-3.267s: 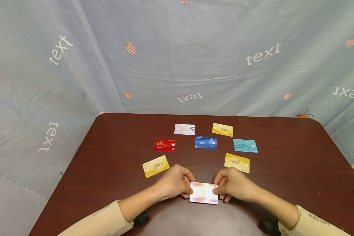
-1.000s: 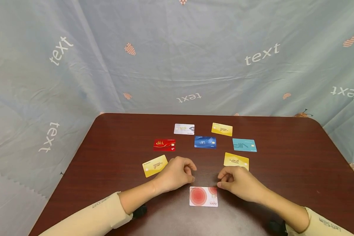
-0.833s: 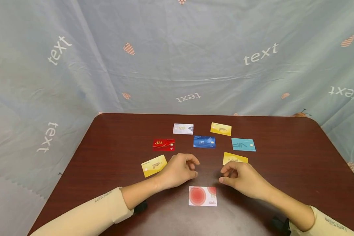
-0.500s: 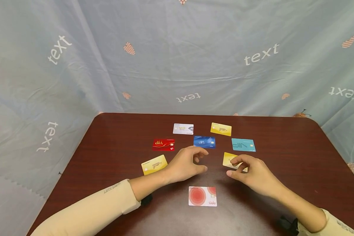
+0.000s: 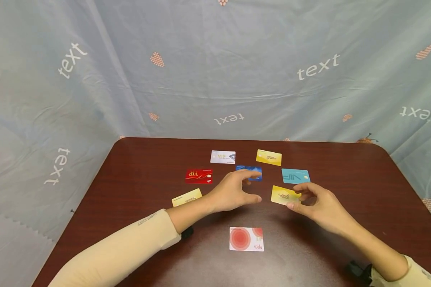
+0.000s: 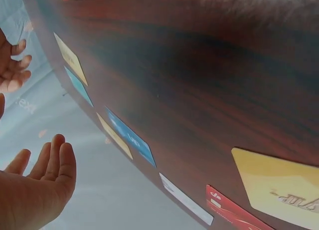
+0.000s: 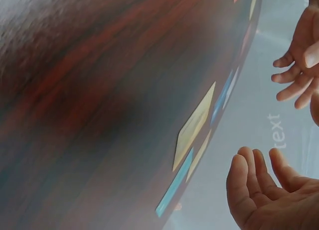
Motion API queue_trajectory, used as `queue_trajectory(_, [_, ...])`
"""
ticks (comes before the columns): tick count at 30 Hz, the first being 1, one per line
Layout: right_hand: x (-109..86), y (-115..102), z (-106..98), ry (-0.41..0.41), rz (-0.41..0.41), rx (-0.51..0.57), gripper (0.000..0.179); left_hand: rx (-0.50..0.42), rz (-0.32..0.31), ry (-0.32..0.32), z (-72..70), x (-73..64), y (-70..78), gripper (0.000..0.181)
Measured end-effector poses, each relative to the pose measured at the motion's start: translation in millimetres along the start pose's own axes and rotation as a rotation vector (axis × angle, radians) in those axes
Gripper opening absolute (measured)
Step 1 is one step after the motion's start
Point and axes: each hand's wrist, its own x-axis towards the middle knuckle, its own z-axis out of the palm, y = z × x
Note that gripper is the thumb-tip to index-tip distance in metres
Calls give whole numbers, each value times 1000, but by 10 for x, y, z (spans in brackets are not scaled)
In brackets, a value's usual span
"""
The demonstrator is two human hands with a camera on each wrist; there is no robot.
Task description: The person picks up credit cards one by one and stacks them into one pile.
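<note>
My left hand hovers over the table, its fingers loosely bent and holding nothing. Its fingertips partly cover the blue VIP card, and the forearm hides the lower edge of the left yellow card. Thumb and fingers spread apart, my right hand is in the air at the right end of the near yellow card. Both wrist views show a gap between the hands and the tabletop; the left hand appears with relaxed fingers, as does the right hand. A white card with red circles lies nearest the body.
On the dark brown table lie a red VIP card, a silver card, a far yellow card and a teal card. A grey-blue curtain hangs behind and beside the table.
Earlier both hands held the white card by its ends; it now lies released, with its red circles showing. The hands have moved forward and rightward, spreading their fingers. Other cards stay put.
</note>
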Motion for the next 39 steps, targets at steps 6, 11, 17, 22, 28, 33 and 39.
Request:
queue_trajectory(6, [43, 89, -50, -6, 6, -43, 65, 41, -1, -9, -9, 119, -21, 73])
queue_trajectory(11, [84, 168, -88, -3, -4, -81, 71, 46, -15, -20, 9, 198, -50, 76])
queue_trajectory(17, [126, 249, -125, -10, 2, -94, 74, 22, -18, -26, 42, 290, -58, 74])
queue_trajectory(22, [151, 319, -137, -19, 28, -90, 75, -25, -36, -28, 73, 372, -63, 70])
queue_trajectory(28, [178, 392, -134, -53, 59, -62, 79, -37, -77, -71, 118, 472, -103, 71])
queue_trajectory(33, [208, 430, -134, -84, 83, -35, 80, -29, -100, -117, 128, 521, -126, 72])
queue_trajectory(39, [246, 509, -137, -109, 100, -32, 81, -37, -145, -137, 189, 606, -157, 69])
